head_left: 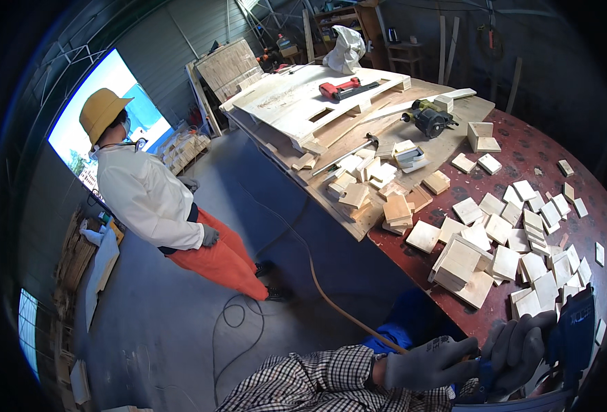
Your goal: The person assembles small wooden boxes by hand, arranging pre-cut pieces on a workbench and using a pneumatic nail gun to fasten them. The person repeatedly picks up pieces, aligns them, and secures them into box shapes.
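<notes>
Both my hands wear grey gloves and sit at the lower right edge of the view. My left hand [430, 362], on a checked sleeve, is closed on the rear handle of a blue power tool [572, 331]. My right hand [523, 343] wraps around the tool's body. The tool rests at the near edge of a dark red table [523, 147], beside several small square wooden blocks [495, 237]. An orange cable [317, 278] runs from the tool down to the floor.
A person in a yellow hat, white jacket and orange trousers [159, 206] stands on the grey floor to the left. A plywood sheet [447, 130] holds a pale pallet [296, 103], a red power tool [341, 88], a dark router [430, 118] and a hammer [348, 154].
</notes>
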Tool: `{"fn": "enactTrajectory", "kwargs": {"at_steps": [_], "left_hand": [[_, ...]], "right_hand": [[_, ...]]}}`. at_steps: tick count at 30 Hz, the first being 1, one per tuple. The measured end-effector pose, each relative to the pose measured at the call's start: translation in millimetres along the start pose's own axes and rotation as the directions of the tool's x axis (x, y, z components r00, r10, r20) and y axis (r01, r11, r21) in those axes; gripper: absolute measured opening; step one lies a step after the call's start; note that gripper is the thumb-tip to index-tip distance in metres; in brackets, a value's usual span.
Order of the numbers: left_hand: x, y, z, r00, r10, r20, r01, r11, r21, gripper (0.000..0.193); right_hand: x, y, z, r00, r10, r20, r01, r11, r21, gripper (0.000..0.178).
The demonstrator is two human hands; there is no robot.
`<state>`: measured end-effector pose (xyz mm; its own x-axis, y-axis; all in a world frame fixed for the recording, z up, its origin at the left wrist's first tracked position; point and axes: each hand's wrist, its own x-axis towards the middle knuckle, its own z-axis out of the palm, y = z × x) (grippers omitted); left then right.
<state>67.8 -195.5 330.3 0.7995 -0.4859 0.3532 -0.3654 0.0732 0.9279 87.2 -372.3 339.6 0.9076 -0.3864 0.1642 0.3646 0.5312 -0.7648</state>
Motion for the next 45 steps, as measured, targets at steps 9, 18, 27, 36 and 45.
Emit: {"fn": "enactTrajectory", "kwargs": {"at_steps": [9,18,27,36,45], "left_hand": [[17.9,3.3,-31.2,0.943,-0.267,0.200,0.323,0.881,-0.346,0.030],[44.9,9.2,-36.0,0.839,-0.423,0.342,0.543,0.607,-0.580,0.065],[59.9,-37.6,-61.6,0.918,-0.392,0.057,0.386,0.853,-0.350,0.070],[85.7,-90.0,-142.5,0.995,0.079,-0.055,-0.081,0.996,-0.025,0.088],[123.0,31.9,-266.9,0.960,-0.278,0.029,0.253,0.820,-0.513,0.046]], "right_hand": [[38.8,-10.6,56.2,0.894,0.115,0.434,-0.199,0.968,0.154,0.023],[58.4,19.6,29.8,0.771,0.183,0.610,-0.549,0.677,0.491,0.054],[97.1,19.4,60.2,0.817,0.302,0.491,-0.246,0.953,-0.177,0.034],[152.3,60.0,131.1,0.760,0.470,0.448,-0.207,0.830,-0.519,0.042],[167.4,22.0,291.8,0.663,0.656,0.361,-0.129,0.575,-0.808,0.051]]}}
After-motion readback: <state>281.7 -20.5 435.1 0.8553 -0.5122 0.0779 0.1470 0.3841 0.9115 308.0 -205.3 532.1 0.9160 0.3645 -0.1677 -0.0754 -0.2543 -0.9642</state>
